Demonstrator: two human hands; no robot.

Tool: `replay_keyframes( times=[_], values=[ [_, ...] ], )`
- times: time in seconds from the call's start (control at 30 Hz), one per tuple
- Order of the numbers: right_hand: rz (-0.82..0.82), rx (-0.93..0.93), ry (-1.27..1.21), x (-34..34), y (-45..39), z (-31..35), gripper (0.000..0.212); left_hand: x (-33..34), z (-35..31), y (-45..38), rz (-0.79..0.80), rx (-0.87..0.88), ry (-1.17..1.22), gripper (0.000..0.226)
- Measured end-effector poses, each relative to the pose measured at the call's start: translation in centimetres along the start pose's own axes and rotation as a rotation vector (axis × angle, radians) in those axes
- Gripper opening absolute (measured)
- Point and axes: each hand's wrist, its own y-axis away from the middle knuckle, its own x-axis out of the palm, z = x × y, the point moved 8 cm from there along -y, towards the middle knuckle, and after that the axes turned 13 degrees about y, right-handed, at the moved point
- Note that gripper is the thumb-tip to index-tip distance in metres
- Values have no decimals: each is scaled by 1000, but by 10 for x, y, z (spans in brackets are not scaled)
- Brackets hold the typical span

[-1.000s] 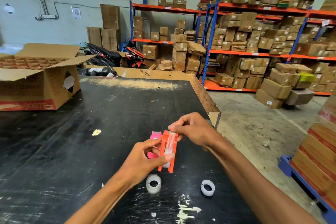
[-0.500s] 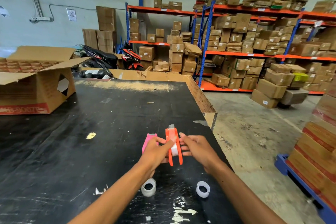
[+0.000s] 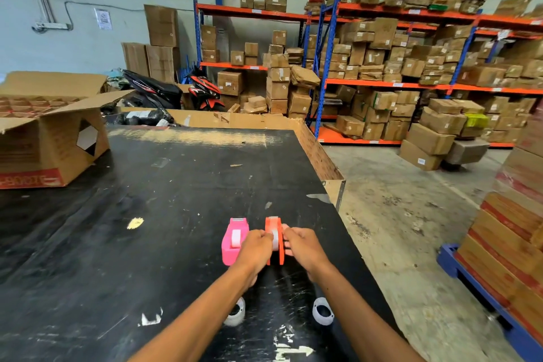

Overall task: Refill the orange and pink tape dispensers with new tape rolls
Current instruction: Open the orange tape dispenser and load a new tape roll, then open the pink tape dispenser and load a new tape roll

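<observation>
Orange tape dispenser (image 3: pixel 278 256): near the table's (image 3: pixel 152 214) right edge, gripped on either side by my left hand (image 3: pixel 255 248) and right hand (image 3: pixel 302 247). Pink tape dispenser (image 3: pixel 232 241): just beside it, leftward, roll loaded. Two empty tape cores (image 3: pixel 322 307): toward the near edge.

Two hands are over the black table (image 3: pixel 147 214): the left hand (image 3: pixel 255 247) and the right hand (image 3: pixel 302 245). Two tape dispensers stand side by side, one pink dispenser (image 3: pixel 233 241) and one orange dispenser (image 3: pixel 274 239). Two white tape rings lie nearer the person, one (image 3: pixel 235 313) under the left forearm and one (image 3: pixel 322 307) by the right. One open cardboard box (image 3: pixel 50 138) sits at the table's left. Two scooters (image 3: pixel 176 91) are parked behind.
</observation>
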Motion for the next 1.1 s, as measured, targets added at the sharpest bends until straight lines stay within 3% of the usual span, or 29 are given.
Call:
replay_keyframes(
  times=[0.43,0.57,0.67,0.77,0.87,0.97,1.1],
  values=[
    [53,-17,-39,-6,-1,7,32,0,-9,13,112,17,-30,25],
    [-143,-86,46,-23,-1,20,26,-14,-23,15,43,140,-82,19],
    [-223,-186,47,-28,2,48,17,-43,-40,14,-80,251,-162,31],
    [-129,-266,162,-5,-1,74,13,-74,-42,2,-62,254,-280,51],
    [95,-330,476,39,-2,84,16,-80,-26,-1,189,218,-509,72],
    [233,-340,854,72,-2,83,7,-86,-10,-4,275,245,-643,57],
    [251,-275,993,81,-5,94,17,-92,-6,-1,175,350,-745,50]
  ],
)
